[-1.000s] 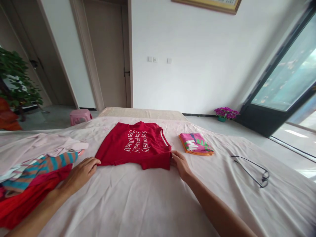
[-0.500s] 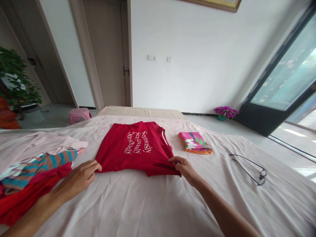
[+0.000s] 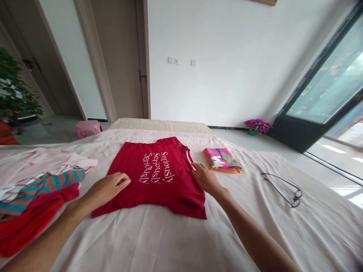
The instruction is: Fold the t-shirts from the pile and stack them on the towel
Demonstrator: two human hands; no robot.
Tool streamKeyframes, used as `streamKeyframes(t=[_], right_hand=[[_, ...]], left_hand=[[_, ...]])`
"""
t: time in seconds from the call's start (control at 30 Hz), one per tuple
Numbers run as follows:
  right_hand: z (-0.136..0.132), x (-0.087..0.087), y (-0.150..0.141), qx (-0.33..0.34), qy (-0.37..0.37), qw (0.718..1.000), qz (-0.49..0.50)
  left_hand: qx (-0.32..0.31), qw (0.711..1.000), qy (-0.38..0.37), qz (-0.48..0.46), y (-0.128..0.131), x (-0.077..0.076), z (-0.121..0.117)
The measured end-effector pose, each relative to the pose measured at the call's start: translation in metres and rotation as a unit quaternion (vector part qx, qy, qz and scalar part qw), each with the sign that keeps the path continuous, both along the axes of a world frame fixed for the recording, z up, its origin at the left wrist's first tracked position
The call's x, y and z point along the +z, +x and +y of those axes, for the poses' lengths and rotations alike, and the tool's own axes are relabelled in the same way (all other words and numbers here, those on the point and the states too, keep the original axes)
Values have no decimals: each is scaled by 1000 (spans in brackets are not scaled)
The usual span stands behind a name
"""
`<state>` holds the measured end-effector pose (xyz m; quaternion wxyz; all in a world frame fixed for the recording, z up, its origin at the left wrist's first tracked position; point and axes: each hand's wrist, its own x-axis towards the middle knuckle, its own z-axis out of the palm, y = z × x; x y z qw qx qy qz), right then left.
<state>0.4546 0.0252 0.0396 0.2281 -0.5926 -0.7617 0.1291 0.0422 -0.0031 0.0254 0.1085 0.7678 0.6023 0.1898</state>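
Note:
A red T-shirt (image 3: 159, 177) with white lettering lies spread flat on the pale pink bed sheet (image 3: 170, 241), its collar toward the right. My left hand (image 3: 106, 187) rests flat on the shirt's left part, fingers stretched out. On the shirt's right edge near the collar lies my right hand (image 3: 206, 178), fingers extended and flat. Neither hand holds anything.
A pile of unfolded clothes (image 3: 34, 192), striped, red and pink, lies at the left. A folded pink and orange garment (image 3: 221, 160) sits right of the shirt. A black wire hanger (image 3: 283, 185) lies farther right. Beyond the bed are a pink stool (image 3: 86, 129), a door and a potted plant.
Both hands pulled the shirt's near edge toward me, so it now lies longer and flatter. They then let go and moved up onto the shirt, lying flat.

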Motion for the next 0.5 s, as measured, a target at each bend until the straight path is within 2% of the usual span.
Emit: streamKeyframes(t=[0.1,0.2,0.27,0.33,0.5], right_hand=[[10,-26,-35,48,44,992,-109],[16,-54,-38,64,43,980,-184],[21,-64,-25,45,30,977,-207],[25,-68,-8,21,11,975,-219],[29,-65,11,5,-9,975,-221]], left_hand=[[8,999,40,26,34,-19,28],[47,993,56,95,43,-50,41],[74,986,55,141,34,-66,42],[92,979,51,172,20,-76,40],[134,968,43,208,-9,-79,34]])
